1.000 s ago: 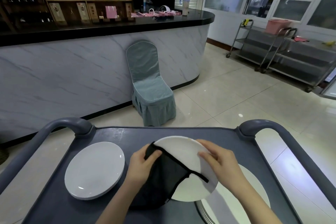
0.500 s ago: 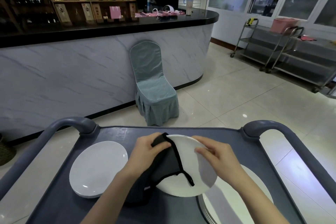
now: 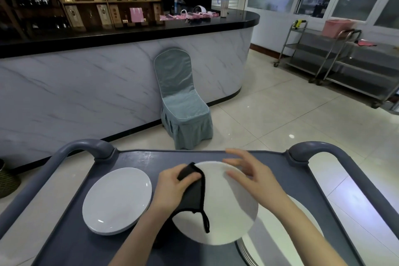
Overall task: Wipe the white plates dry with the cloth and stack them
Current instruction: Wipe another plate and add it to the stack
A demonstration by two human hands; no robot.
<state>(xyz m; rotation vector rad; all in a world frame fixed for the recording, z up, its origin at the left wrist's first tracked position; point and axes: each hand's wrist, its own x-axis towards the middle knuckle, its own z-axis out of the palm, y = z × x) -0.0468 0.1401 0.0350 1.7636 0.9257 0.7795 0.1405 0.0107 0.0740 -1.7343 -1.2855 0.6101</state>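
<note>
- Black cloth (image 3: 194, 196) lies over the left part of a white plate (image 3: 228, 211), and the left hand (image 3: 172, 188) pinches it against the plate's upper left rim, fingers curled round the fabric.
- That plate sits tilted above the grey cart (image 3: 138, 157), its lower right edge overlapping a pile of plates (image 3: 246, 251) at the near right corner.
- On the cart's left side rests a second, smaller stack (image 3: 116, 198), apart from the plate in hand.
- The step in hand looks like the wiping itself: the cloth is on the face of the plate and has covered only part of it.
- The right hand (image 3: 254, 179) hangs over the plate's upper right rim with fingers spread wide, holding nothing. It is blurred, so I cannot tell whether the fingertips touch the rim.
- Both forearms reach in from the near edge, the left low and close to the cart top, the right crossing above the right-hand pile.
- Next, I judge, the right hand needs to take the rim and turn or steady the plate so the left can sweep the cloth across the bare face.
- Once dry, the plate probably belongs on the left stack, which calls for a level set-down.
</note>
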